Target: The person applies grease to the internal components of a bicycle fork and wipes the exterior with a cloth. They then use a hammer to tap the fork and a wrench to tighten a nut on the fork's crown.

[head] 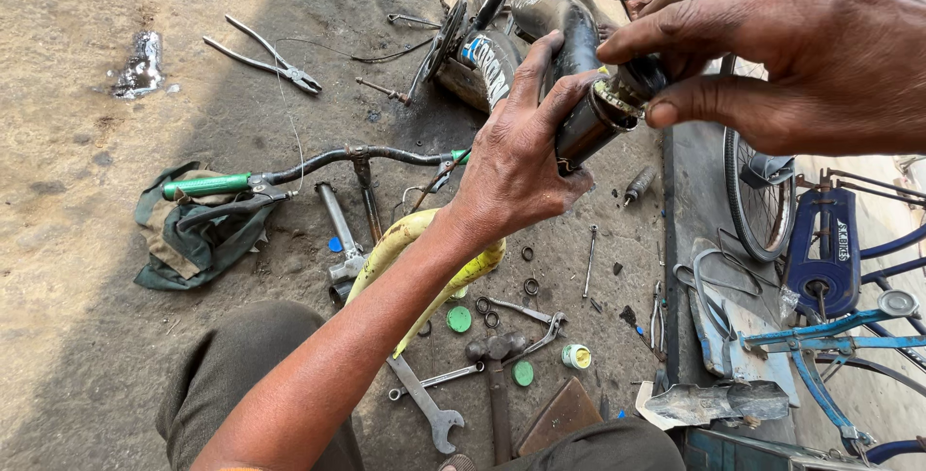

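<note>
My left hand [516,158] wraps around the black head tube [579,124] of a bicycle frame, holding it up toward me. My right hand [781,42] comes in from the upper right, its thumb and fingers pinched on a ring-shaped bearing part [622,95] at the open end of that tube. The frame's black tubes [502,56] run back toward the ground behind my hands.
On the ground lie a handlebar with green grips [289,174], a green cloth [193,230], pliers [265,58], a yellow curved part [405,240], a wrench [429,403], a hammer [497,365], small rings and caps. A blue bicycle [820,259] stands right.
</note>
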